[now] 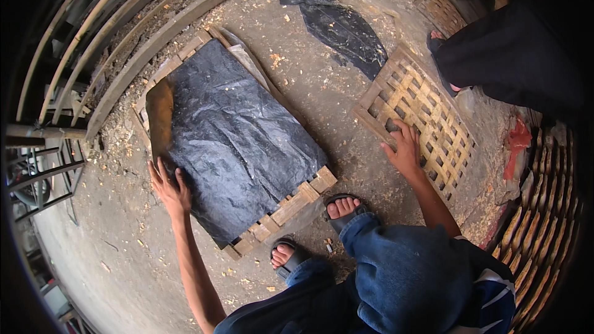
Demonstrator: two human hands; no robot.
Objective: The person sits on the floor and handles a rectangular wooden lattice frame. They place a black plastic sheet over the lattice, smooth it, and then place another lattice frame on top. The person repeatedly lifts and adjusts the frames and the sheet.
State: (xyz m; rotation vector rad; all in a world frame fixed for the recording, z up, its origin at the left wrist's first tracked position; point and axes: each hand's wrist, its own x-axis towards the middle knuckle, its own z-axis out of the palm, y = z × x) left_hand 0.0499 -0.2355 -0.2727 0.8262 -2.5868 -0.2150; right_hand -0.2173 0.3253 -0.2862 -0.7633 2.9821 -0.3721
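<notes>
A wrinkled black plastic sheet (241,130) covers most of a slatted wooden frame (297,204) on the ground before me. The sheet's left edge curls over, showing a brownish patch (162,114). My left hand (170,192) lies at that left edge, fingers stretched and apart, thumb against the plastic. To the right, a woven bamboo tray (436,127) with a wooden border slants over the floor. On its near left part rests my right hand (405,148), fingers spread over the lattice. What lies beneath the sheet is mostly hidden.
Another black plastic piece (343,28) lies crumpled on the dusty concrete floor (247,6). A person in dark clothing (513,55) is at the upper right, near a second woven tray (440,9). Wooden rails (167,18) curve along the left; slatted racks (544,222) stand right.
</notes>
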